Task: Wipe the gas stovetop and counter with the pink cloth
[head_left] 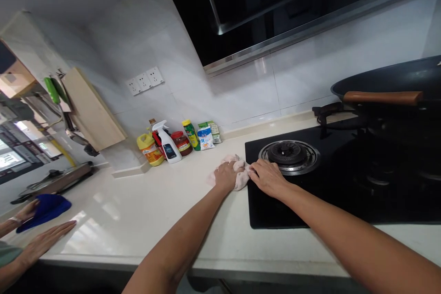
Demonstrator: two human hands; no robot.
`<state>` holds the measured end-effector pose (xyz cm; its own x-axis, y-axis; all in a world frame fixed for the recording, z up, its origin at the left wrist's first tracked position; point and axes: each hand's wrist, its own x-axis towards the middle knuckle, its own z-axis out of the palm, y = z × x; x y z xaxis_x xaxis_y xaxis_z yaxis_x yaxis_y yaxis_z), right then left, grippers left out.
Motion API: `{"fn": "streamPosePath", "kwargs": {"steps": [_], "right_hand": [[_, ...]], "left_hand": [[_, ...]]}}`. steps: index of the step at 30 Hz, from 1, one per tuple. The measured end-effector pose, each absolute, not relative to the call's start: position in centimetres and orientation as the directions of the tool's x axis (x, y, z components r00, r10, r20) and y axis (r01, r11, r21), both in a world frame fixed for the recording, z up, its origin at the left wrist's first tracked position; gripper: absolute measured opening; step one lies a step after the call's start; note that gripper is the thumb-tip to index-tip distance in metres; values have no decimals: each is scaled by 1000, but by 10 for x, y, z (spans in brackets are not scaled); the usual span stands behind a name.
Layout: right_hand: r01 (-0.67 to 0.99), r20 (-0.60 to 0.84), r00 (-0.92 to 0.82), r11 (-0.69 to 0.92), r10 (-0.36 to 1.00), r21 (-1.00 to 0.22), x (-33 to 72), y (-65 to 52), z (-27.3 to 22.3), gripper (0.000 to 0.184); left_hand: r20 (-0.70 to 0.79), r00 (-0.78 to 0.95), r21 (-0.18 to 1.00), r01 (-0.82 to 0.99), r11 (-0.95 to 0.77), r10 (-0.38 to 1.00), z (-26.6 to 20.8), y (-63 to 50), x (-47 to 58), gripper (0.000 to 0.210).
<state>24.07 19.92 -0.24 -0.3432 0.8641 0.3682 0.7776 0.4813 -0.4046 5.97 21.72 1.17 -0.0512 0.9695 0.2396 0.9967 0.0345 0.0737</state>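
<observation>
A pale pink-white cloth (241,179) lies bunched on the white countertop (165,220), against the left edge of the black gas stove (330,202). Pressed down on it is my left hand (225,177), its fingers curled into the folds. My right hand (270,178) reaches in over the stove's left edge, with its bent fingertips closed on the cloth's right side. Just behind my right hand sits the round left burner (289,154). The undersides of both hands are hidden.
A wok (386,78) with a wooden handle stands at right. Along the wall are a spray bottle (167,142), a yellow jug (150,149), a red-lidded jar (181,143) and packets (206,138). At left, another person's hands rest near a blue cloth (48,209). A range hood (275,4) hangs above.
</observation>
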Motion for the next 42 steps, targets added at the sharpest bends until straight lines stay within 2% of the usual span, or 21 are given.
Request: {"fn": "streamPosePath", "kwargs": {"steps": [7, 16, 21, 28, 33, 42], "right_hand": [[766, 384, -278, 445, 880, -465, 245, 202, 5, 35], [762, 363, -244, 410, 899, -501, 248, 203, 6, 41], [756, 371, -256, 424, 892, -498, 245, 198, 6, 41], [751, 382, -280, 449, 881, -485, 241, 198, 5, 40], [758, 389, -280, 451, 878, -472, 244, 200, 5, 40], [760, 375, -292, 452, 880, -468, 242, 200, 2, 38]], "left_hand": [[255, -17, 115, 993, -13, 967, 9, 205, 63, 40], [299, 209, 134, 957, -257, 931, 4, 119, 59, 30], [344, 292, 187, 910, -370, 893, 2, 76, 56, 33], [268, 310, 225, 900, -372, 912, 6, 80, 63, 55], [210, 267, 235, 920, -313, 941, 9, 111, 72, 42], [202, 161, 161, 967, -195, 966, 9, 178, 77, 43]]}}
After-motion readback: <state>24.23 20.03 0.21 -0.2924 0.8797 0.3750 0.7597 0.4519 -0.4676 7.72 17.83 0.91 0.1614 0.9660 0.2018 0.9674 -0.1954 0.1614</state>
